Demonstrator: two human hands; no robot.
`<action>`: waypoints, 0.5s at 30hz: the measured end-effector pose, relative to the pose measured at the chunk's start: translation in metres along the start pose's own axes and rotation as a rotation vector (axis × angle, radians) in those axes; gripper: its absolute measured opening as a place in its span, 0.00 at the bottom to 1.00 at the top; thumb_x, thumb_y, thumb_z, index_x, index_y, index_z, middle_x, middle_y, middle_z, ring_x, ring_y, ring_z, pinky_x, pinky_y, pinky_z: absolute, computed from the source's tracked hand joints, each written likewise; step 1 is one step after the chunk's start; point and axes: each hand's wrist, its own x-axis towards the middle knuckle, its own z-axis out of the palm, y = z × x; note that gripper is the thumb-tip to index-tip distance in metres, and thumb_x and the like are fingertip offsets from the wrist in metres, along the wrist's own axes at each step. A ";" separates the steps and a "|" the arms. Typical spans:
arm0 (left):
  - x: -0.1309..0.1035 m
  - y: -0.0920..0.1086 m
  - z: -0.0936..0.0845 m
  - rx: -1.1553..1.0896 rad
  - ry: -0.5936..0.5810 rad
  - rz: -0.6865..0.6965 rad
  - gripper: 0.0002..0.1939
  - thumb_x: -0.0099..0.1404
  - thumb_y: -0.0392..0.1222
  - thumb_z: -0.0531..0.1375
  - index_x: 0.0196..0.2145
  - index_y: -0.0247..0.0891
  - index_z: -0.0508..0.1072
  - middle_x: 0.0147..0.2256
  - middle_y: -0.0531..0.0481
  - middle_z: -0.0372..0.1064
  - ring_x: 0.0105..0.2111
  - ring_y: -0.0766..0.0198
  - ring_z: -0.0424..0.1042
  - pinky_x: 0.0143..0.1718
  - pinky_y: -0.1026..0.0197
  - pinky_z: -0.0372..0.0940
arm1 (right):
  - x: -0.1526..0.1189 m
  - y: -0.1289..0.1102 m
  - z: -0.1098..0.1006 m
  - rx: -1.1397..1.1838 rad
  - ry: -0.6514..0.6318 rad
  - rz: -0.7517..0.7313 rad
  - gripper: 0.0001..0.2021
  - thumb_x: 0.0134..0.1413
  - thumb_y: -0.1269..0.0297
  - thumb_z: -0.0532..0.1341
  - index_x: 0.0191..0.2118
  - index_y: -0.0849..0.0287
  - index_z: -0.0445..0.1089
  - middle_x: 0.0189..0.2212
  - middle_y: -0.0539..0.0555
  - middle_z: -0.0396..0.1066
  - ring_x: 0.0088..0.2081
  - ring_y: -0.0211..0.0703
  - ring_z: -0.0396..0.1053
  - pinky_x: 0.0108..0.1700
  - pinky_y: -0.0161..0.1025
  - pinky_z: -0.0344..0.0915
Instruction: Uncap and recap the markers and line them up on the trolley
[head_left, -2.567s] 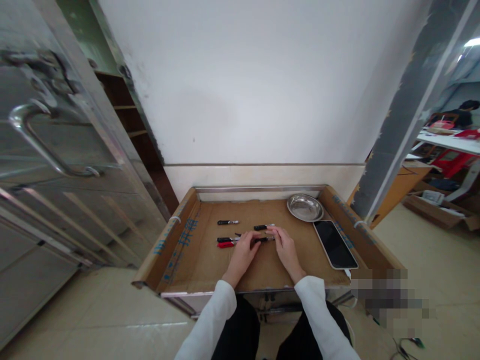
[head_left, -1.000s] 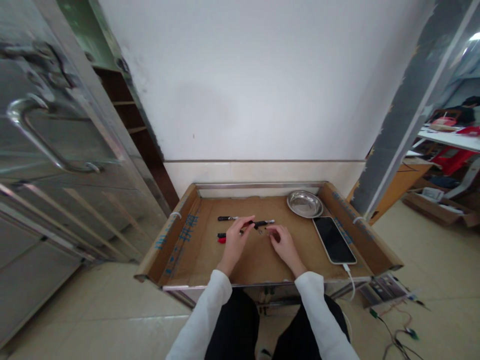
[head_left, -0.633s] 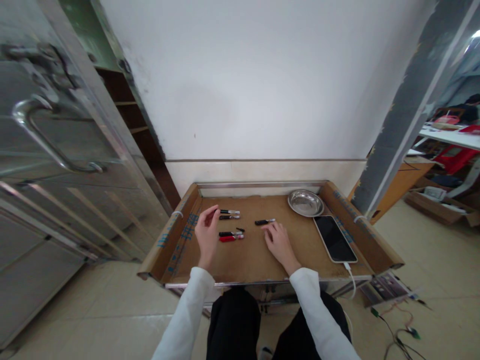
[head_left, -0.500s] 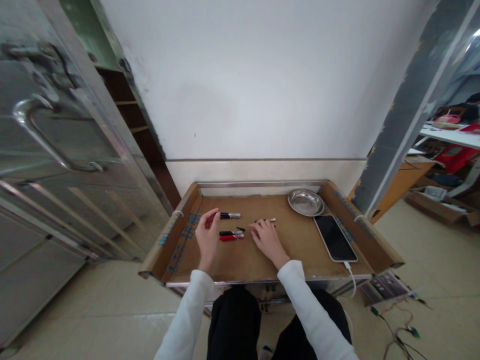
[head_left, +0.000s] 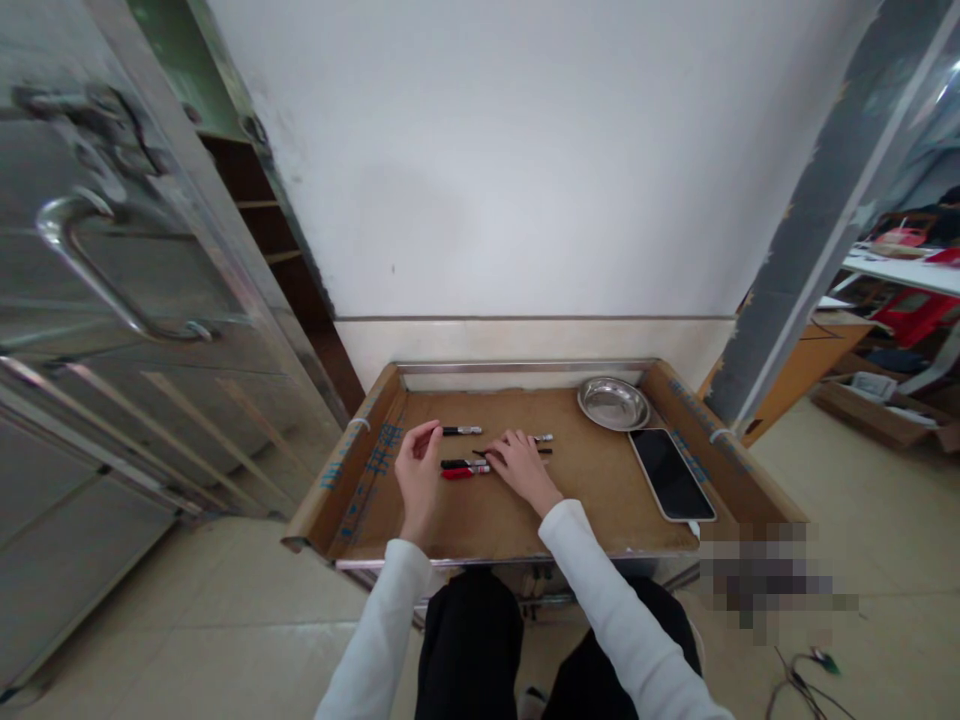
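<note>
My left hand [head_left: 418,472] is raised at the left of the brown tabletop [head_left: 600,510], thumb and fingers pinched together; what they hold, if anything, cannot be made out. Just right of its fingertips lies a black marker [head_left: 461,431] with a silvery end. My right hand [head_left: 523,470] reaches left, its fingertips closed at a small thin black piece [head_left: 478,453]. Below that piece a black marker [head_left: 454,464] and a red marker [head_left: 459,474] lie side by side. Behind the right hand a silvery-ended item [head_left: 544,437] and a dark stick [head_left: 546,451] are partly hidden.
A round metal dish [head_left: 613,403] sits at the back right. In front of it lies a phone [head_left: 671,475] with a white cable. Raised cardboard-covered sides [head_left: 341,460] flank the tabletop. A wall [head_left: 525,200] stands behind, and a metal door [head_left: 127,260] at the left.
My right hand has moved left to the small black piece, uncovering more of the dark stick behind it. My left hand stays nearly in place.
</note>
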 end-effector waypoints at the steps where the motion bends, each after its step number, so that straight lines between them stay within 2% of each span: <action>1: -0.001 -0.001 0.001 -0.002 -0.003 0.001 0.16 0.58 0.49 0.60 0.38 0.34 0.73 0.38 0.45 0.73 0.39 0.61 0.72 0.45 0.57 0.66 | 0.002 -0.001 0.001 -0.006 -0.004 -0.011 0.08 0.60 0.60 0.56 0.40 0.54 0.71 0.38 0.55 0.68 0.43 0.47 0.62 0.43 0.42 0.55; 7: -0.007 -0.001 0.003 -0.003 -0.025 0.000 0.16 0.58 0.50 0.60 0.38 0.35 0.73 0.38 0.45 0.73 0.38 0.61 0.72 0.45 0.56 0.67 | 0.004 0.004 -0.005 0.020 0.021 0.007 0.05 0.58 0.62 0.58 0.37 0.54 0.71 0.37 0.54 0.69 0.42 0.47 0.63 0.44 0.42 0.55; 11: -0.018 -0.005 0.012 -0.031 -0.176 -0.036 0.16 0.59 0.51 0.59 0.37 0.36 0.72 0.38 0.46 0.73 0.38 0.60 0.73 0.44 0.53 0.68 | -0.026 0.024 -0.019 0.196 0.164 0.118 0.08 0.59 0.62 0.55 0.37 0.55 0.70 0.35 0.54 0.70 0.40 0.45 0.65 0.44 0.42 0.57; 15: -0.034 -0.014 0.036 -0.025 -0.332 -0.016 0.13 0.59 0.49 0.60 0.36 0.36 0.72 0.39 0.46 0.72 0.39 0.61 0.72 0.44 0.55 0.68 | -0.062 0.049 -0.034 0.425 0.357 0.311 0.10 0.58 0.59 0.53 0.38 0.58 0.67 0.34 0.55 0.70 0.35 0.42 0.66 0.40 0.40 0.61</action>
